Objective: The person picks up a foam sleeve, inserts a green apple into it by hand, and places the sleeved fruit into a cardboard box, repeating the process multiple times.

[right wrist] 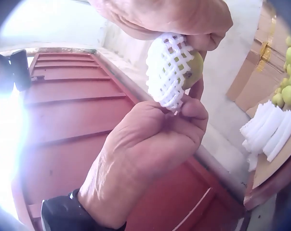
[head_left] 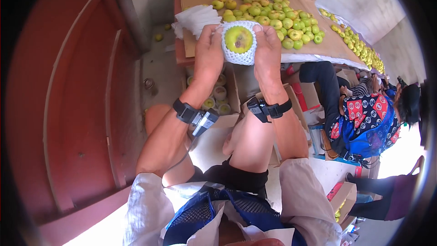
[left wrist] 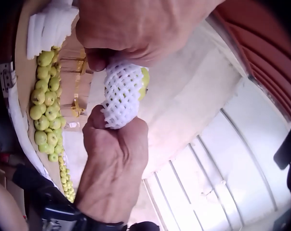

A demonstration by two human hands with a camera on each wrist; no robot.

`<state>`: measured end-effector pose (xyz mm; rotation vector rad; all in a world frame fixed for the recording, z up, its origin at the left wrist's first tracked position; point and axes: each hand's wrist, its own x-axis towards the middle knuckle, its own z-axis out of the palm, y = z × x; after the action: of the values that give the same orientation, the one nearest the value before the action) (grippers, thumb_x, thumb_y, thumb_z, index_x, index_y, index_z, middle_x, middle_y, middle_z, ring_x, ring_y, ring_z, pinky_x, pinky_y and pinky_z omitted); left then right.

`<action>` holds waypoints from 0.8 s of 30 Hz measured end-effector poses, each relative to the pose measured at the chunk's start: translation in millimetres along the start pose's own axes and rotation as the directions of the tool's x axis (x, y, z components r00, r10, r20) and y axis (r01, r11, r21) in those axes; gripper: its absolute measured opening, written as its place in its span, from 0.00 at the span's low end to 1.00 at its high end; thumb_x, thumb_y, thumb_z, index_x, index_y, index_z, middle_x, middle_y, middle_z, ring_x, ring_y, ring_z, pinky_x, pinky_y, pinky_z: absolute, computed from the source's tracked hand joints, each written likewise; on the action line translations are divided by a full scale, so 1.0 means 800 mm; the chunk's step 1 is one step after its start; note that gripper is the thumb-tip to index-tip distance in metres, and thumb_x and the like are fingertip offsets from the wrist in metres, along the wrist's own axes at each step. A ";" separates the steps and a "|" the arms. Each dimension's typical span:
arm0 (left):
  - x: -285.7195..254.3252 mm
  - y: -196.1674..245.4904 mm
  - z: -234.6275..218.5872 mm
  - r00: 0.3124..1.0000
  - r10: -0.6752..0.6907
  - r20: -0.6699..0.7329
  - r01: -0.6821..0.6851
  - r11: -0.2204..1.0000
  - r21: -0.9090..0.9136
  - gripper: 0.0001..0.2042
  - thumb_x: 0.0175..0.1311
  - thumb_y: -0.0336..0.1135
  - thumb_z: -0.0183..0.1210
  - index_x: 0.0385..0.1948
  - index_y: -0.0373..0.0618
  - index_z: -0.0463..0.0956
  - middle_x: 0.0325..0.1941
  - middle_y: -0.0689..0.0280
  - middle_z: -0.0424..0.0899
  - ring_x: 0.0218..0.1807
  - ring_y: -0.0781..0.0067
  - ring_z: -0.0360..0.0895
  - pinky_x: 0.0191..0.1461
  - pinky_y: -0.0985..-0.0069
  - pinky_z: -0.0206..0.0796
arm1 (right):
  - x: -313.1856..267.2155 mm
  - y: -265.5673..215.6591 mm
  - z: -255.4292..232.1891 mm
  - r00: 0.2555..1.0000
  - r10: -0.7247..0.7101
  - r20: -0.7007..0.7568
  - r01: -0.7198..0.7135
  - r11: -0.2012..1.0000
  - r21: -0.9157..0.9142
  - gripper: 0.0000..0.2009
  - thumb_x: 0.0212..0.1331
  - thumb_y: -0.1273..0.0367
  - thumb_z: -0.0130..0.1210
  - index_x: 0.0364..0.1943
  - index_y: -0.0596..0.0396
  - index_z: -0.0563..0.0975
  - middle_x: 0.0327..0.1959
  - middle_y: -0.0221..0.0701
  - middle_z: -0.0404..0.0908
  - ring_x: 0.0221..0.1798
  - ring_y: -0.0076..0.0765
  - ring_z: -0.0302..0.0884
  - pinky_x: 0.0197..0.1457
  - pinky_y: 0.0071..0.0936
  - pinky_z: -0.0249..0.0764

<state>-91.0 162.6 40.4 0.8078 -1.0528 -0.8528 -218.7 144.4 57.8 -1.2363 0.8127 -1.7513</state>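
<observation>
The apple [head_left: 239, 41] sits in a white foam net [head_left: 237, 59], held up between both hands just short of the bench [head_left: 336, 51]. Seen from the head, the left hand [head_left: 210, 52] is at nine o'clock of the fruit and the right hand [head_left: 267, 54] at three. Neither is nearer: the fingers of each pinch the net at its side, the gap between the two sets filled by the fruit. The apple's brown-marked end faces the head camera through the net's mouth, so the net's axis seems to run away from the wearer, its skirt showing at six o'clock. From the apple, the stacked foam nets [head_left: 198, 18] lie at ten o'clock, the loose apples [head_left: 291, 23] at two, and the carton [head_left: 231, 121] of netted fruit [head_left: 220, 93] lower down, at seven.
</observation>
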 end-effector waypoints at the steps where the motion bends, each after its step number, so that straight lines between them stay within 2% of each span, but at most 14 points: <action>1: -0.003 0.004 -0.001 0.998 0.064 -0.007 -0.064 0.997 0.036 0.12 0.79 0.36 0.49 0.49 0.37 0.75 0.42 0.66 0.81 0.43 0.79 0.74 0.50 0.77 0.69 | -0.001 0.000 0.002 1.000 -0.008 0.002 0.008 1.000 0.010 0.09 0.75 0.68 0.52 0.41 0.62 0.76 0.36 0.29 0.80 0.39 0.18 0.74 0.43 0.21 0.73; 7: -0.027 0.037 0.000 0.995 -0.027 -0.095 0.040 0.989 0.140 0.13 0.80 0.38 0.47 0.49 0.37 0.75 0.42 0.66 0.81 0.45 0.79 0.73 0.52 0.77 0.68 | -0.019 -0.005 0.016 1.000 -0.004 -0.006 0.004 0.997 0.073 0.11 0.74 0.67 0.54 0.44 0.64 0.77 0.37 0.29 0.81 0.39 0.18 0.75 0.43 0.20 0.74; 10: -0.035 0.034 -0.002 0.980 -0.162 -0.116 0.154 0.985 -0.075 0.13 0.80 0.38 0.47 0.49 0.39 0.75 0.42 0.67 0.80 0.46 0.81 0.73 0.52 0.78 0.67 | -0.024 0.002 0.020 1.000 0.009 -0.019 -0.007 0.993 0.115 0.11 0.73 0.67 0.55 0.45 0.64 0.77 0.37 0.28 0.81 0.39 0.19 0.75 0.44 0.20 0.74; 13: -0.033 0.009 -0.014 0.994 -0.037 -0.104 0.028 0.995 -0.094 0.13 0.81 0.39 0.46 0.49 0.41 0.75 0.46 0.70 0.77 0.44 0.85 0.73 0.48 0.82 0.68 | -0.033 0.010 0.027 0.997 0.066 -0.029 -0.060 0.983 0.173 0.11 0.73 0.67 0.55 0.45 0.64 0.77 0.39 0.29 0.80 0.40 0.20 0.74 0.45 0.21 0.74; 16: -0.037 -0.002 -0.020 0.985 -0.124 -0.123 0.105 0.983 -0.152 0.13 0.80 0.40 0.47 0.48 0.40 0.75 0.43 0.68 0.79 0.46 0.80 0.72 0.53 0.78 0.66 | -0.041 0.028 0.031 0.987 0.115 -0.110 -0.094 0.978 0.186 0.12 0.74 0.66 0.53 0.45 0.63 0.77 0.41 0.30 0.80 0.42 0.20 0.74 0.47 0.22 0.73; 19: -0.046 -0.006 -0.024 0.974 -0.163 -0.157 0.155 0.986 -0.063 0.14 0.80 0.42 0.46 0.48 0.39 0.74 0.43 0.66 0.79 0.47 0.78 0.72 0.54 0.76 0.66 | -0.056 0.027 0.036 0.977 0.184 -0.103 -0.159 0.963 0.216 0.14 0.74 0.64 0.49 0.46 0.63 0.76 0.42 0.31 0.79 0.44 0.23 0.74 0.51 0.23 0.72; 24: -0.054 -0.013 -0.026 0.966 -0.161 -0.202 0.167 0.986 0.014 0.18 0.80 0.45 0.44 0.47 0.38 0.73 0.44 0.63 0.78 0.48 0.76 0.71 0.56 0.73 0.65 | -0.068 0.044 0.034 0.976 0.187 -0.107 -0.170 0.974 0.152 0.16 0.76 0.61 0.43 0.49 0.62 0.75 0.45 0.34 0.79 0.48 0.28 0.76 0.56 0.26 0.72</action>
<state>-84.3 199.6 8.1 0.9958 -0.8306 -0.8757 -173.9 176.1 13.3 -0.9410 0.8274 -1.7167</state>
